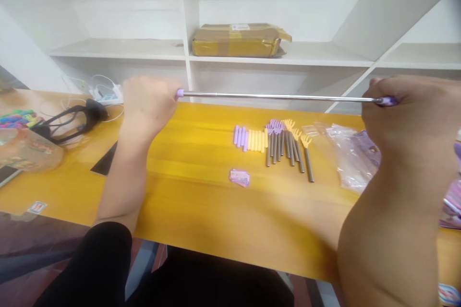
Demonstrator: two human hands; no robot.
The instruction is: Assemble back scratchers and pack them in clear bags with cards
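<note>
Rod (277,96), one: metal, extended, held level above the table (201,201). Left hand (149,100): clamped on one end. Right hand (399,98): clamped on the other, well apart. Step, by my reckoning: stretching it. Next move seemingly calls for even grip, straight line. Below: claw-headed sticks (288,145), grouped.

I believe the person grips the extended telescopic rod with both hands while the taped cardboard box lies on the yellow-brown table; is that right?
Not quite: the taped cardboard box lies on the white shelf, not the yellow-brown table, as the head view shows. The left hand and right hand do grip the telescopic rod.
</note>
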